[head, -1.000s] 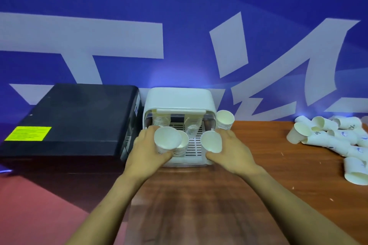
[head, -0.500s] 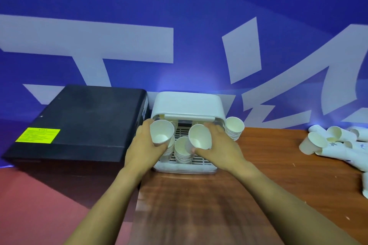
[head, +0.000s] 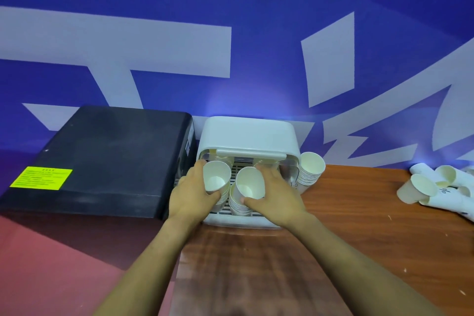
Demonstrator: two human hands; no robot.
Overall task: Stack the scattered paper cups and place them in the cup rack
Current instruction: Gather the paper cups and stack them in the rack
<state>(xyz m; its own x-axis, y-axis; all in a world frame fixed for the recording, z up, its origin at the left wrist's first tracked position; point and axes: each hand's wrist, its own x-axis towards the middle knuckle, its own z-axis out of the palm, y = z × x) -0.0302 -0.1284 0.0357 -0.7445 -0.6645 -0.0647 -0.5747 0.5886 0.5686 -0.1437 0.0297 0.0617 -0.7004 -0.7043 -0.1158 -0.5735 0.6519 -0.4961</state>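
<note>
Now my left hand (head: 191,193) has its fingers curled round one paper-cup stack (head: 216,182), and my right hand (head: 273,193) grips a second stack (head: 247,187), both at the open front of the white cup rack (head: 247,136). Each stack's long axis tilts its mouth back toward me, base pointing to 12 o'clock, into the rack. A third stack (head: 310,170) leans at the rack's 3 o'clock side; loose cups (head: 420,188) lie farther right on the bench (head: 359,213). The black box (head: 102,159) crowds my left wrist at 9 o'clock.

Paper cups (head: 216,180) matt; rack (head: 247,136) seemingly smooth plastic
</note>
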